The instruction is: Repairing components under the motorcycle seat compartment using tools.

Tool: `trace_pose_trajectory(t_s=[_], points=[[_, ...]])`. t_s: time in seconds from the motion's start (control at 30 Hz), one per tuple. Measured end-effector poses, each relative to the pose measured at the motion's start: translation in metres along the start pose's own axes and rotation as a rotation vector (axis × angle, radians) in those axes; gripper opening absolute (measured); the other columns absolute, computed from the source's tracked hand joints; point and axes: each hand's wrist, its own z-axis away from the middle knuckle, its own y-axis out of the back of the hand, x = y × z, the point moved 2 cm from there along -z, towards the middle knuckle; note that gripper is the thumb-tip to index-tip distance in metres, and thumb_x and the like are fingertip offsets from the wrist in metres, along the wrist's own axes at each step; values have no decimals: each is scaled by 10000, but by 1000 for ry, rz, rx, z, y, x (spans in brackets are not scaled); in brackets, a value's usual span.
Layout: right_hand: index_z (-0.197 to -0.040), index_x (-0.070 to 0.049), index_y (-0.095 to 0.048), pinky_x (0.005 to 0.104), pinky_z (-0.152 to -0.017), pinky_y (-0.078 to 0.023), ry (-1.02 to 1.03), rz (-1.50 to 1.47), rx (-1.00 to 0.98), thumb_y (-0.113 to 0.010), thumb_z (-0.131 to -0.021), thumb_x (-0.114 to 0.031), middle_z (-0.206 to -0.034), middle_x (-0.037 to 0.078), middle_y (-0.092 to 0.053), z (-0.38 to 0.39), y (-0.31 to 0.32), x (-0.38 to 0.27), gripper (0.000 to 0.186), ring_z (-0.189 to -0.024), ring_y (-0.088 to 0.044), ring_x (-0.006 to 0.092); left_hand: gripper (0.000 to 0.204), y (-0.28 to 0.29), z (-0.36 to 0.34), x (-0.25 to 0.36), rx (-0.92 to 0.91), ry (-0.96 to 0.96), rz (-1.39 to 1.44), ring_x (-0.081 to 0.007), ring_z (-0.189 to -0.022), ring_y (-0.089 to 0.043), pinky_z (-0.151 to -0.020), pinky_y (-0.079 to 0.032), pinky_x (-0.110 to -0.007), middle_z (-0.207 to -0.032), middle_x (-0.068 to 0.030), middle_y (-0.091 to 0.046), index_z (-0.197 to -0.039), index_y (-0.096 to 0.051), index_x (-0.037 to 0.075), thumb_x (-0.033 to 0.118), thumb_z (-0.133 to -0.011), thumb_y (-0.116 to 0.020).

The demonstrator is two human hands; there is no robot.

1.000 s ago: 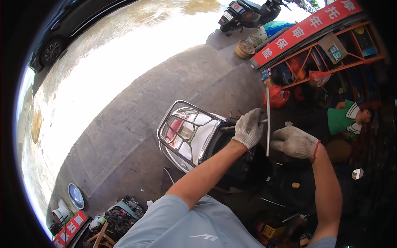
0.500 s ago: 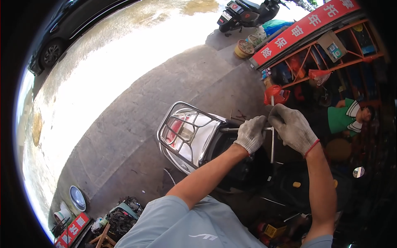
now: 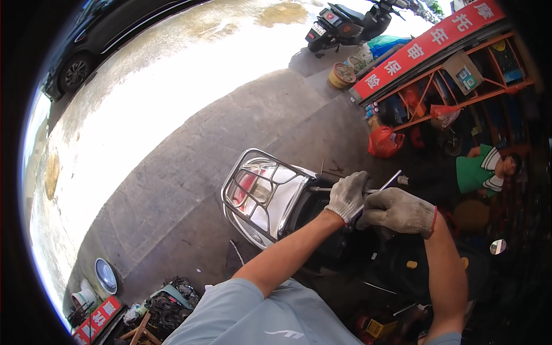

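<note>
A T-handle wrench (image 3: 392, 180) extends from the dark side of a scooter (image 3: 276, 198) with a white tail and a metal rear rack. My left hand (image 3: 347, 196), in a greyish-white knit glove, is closed around the wrench near where its shaft meets the crossbar. Just to its right, my right hand (image 3: 399, 210), gloved too, is closed on the crossbar, its fingers partly hidden. One end of the bar sticks out above the right glove, slanting up and right. The fastener end of the shaft cannot be made out.
A person in a green top (image 3: 477, 171) is at the right, near an orange shelf rack (image 3: 428, 112). Pliers (image 3: 335, 168) lie on the floor beyond my left hand. Motor parts (image 3: 172, 299) lie at lower left. Another scooter (image 3: 345, 26) stands at the back.
The wrench's crossbar has swung clockwise from nearly upright to a slant. My right hand has come down with it. My left hand stays by the shaft, slightly lower.
</note>
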Motion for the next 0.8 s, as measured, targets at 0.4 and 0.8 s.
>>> trace_pose_trajectory(t_s=[0.4,0.8], points=[[-927,29,-640,336,-641,-499,266,-323,282,-566,-873,-112,-698,175,-602,-9,-7,-10,168,-610,-624,232,184,-19,4,-21,6,-155,-83,-378,-832,-636,-716,-501,-494,-889,-154,-648,-982,-579,78,176,-827,-563],[-919,5,-613,425,-657,-490,275,160,708,-555,-877,-137,-809,196,-652,-13,13,13,159,-768,-653,347,166,-12,3,-1,-16,-80,-86,-369,-826,-632,-710,-499,-492,-870,-137,-635,-948,-569,75,138,-794,-581]])
